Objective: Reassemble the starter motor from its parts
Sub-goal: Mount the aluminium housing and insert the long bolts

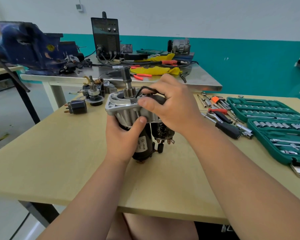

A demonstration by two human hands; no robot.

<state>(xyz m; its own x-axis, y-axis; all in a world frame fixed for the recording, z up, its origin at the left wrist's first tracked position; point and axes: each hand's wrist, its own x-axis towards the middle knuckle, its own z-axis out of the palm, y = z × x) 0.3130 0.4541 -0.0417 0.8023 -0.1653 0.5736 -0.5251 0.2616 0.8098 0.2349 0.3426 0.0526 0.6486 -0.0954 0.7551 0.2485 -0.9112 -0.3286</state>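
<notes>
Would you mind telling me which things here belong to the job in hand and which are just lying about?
In use: starter motor, gripped upright by the left hand; black hex key, pinched by the right hand at the motor's silver housing.
Lying about: socket set, ratchet, loose solenoid, blue vise, black welder.

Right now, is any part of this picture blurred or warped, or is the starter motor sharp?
Head view: the starter motor and the hex key in the right hand are sharp; the blue bench vise at upper left is smeared and stretched; lighting is even, shadows soft.
</notes>
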